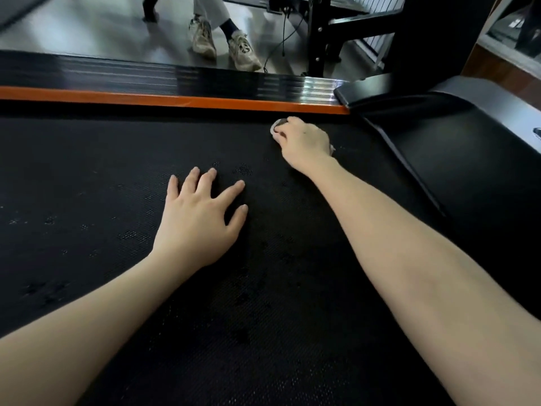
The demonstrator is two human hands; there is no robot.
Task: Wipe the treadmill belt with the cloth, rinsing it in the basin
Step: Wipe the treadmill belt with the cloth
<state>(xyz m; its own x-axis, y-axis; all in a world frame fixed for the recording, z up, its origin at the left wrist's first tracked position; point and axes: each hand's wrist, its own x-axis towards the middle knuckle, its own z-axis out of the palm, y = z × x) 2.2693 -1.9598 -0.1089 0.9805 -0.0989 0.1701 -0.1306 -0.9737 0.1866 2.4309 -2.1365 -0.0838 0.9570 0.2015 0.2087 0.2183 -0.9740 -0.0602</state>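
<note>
I take the orange strip (175, 99) along the far edge as my landmark; treadmill belt (87, 200) fills nearly everything on my side of it, black, fine dotted texture, touching the strip along its whole length.

Left hand (199, 218) lies flat, palm down on the belt, fingers straight and spread, holding nothing; it sits well short of the orange strip, about under its middle; bare forearm runs back toward me.

Right hand (304, 142) is close to the orange strip, near its right end, not touching it; knuckles up, fingers curled under, clenched round the cloth (276, 127); the cloth is pale grey-white and balled up, so I only see a small fold poking out at the fingertips and a sliver by the wrist; it is pressed to the belt just short of the strip.

Darker mottled patches (243, 169) show on the belt between the two hands and nearer me; I cannot tell if they are wet.

Beyond the orange strip: a ribbed black side rail (117, 73), glossy, running alongside and touching it; past that a grey floor (87, 27); another person's worn light shoes (225, 45) stand on it, well beyond the strip; a thin cable (284, 33) hangs beside a black frame (319, 33).

At the strip's right end a black motor cover (468, 142) rises, curving down toward me.
</note>
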